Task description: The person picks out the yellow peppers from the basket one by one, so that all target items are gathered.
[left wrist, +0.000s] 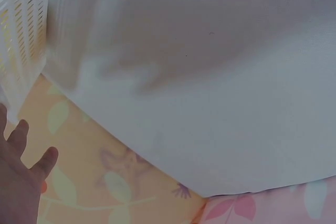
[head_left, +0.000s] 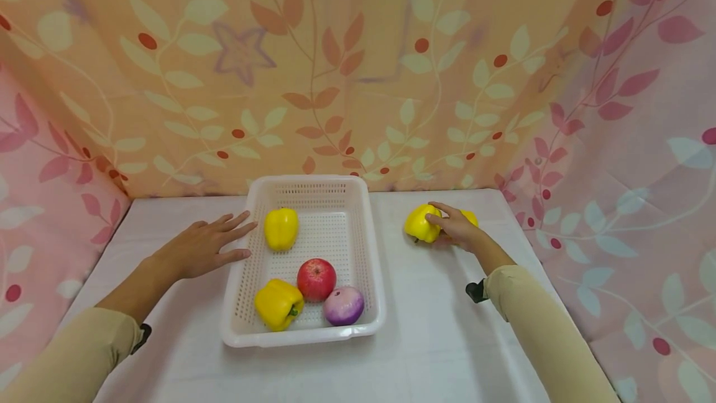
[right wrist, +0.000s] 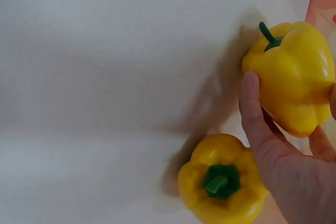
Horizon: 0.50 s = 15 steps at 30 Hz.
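On the right of the head view, my right hand [head_left: 457,229] grips a yellow bell pepper [head_left: 419,224], thumb and fingers on either side of it. The right wrist view shows this pepper [right wrist: 296,77] tipped, its green stem toward the upper left. A second yellow bell pepper [right wrist: 223,169] sits just beside the hand, partly covered by it in the head view. My left hand [head_left: 209,244] holds nothing; its spread fingers reach the left rim of a white plastic basket [head_left: 302,339]. In the left wrist view only part of this hand [left wrist: 23,174] shows.
Inside the basket are a yellow bell pepper [head_left: 281,229] at the back, another yellow bell pepper [head_left: 275,303] at the front left, a red apple [head_left: 316,280] and a purple onion [head_left: 344,306]. A floral curtain [head_left: 335,129] borders the back and sides of the white table [head_left: 425,341].
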Motion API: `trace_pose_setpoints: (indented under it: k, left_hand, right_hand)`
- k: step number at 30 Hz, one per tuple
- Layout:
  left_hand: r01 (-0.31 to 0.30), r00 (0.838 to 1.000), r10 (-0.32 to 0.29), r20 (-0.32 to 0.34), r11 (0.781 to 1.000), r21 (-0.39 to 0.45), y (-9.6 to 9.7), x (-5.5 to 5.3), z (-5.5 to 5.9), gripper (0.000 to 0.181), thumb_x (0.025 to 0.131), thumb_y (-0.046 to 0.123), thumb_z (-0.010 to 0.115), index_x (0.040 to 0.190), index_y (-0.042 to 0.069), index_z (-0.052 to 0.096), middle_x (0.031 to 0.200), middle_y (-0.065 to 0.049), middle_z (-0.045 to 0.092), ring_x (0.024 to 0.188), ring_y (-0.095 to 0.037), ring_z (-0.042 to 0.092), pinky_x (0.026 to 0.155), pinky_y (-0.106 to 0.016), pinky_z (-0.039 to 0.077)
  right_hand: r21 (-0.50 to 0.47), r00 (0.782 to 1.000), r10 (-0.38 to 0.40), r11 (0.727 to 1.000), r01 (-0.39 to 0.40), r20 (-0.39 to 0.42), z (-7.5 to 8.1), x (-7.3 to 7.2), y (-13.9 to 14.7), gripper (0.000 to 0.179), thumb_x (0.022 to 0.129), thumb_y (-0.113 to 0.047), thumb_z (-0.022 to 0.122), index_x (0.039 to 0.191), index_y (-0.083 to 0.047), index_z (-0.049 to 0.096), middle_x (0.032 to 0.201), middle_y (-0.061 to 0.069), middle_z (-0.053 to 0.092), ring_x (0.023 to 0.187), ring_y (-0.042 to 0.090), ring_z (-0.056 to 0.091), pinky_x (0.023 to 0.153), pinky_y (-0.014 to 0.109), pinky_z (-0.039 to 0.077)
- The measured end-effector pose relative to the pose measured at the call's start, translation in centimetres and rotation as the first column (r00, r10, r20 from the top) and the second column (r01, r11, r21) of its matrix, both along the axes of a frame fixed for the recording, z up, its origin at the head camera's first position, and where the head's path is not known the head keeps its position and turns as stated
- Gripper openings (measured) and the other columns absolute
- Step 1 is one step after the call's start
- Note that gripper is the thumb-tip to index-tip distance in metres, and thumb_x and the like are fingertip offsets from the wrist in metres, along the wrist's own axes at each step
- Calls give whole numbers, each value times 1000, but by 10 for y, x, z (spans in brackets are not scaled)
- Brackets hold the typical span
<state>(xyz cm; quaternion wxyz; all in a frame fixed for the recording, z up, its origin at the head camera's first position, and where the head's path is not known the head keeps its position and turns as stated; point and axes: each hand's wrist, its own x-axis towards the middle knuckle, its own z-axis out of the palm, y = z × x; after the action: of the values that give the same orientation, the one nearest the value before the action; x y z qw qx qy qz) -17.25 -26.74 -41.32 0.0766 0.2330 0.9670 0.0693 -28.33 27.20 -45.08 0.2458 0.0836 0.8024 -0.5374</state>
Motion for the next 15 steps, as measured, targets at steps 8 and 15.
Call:
trace_pose_setpoints:
  k: [8,15]
  left_hand:
    - [0,1000,0,-3,1000,2,-1,-1,2,74,98,64,42,156,19,35,162,-13,27,143,-46,30,107,-69,30]
    - [-11,1000,11,17,1000,8,1,1,0,75,98,65,41,156,19,34,163,-12,26,144,-46,29,108,-70,27]
  right_hand:
    - [9,996,-87,996,87,1,2,-5,-14,62,105,-30,52,160,-22,23,158,22,23,126,40,45,101,51,48]
    - [34,992,-128,991,129,-7,-2,-5,-19,64,106,-34,47,161,-21,17,161,21,18,129,40,42,101,52,48]
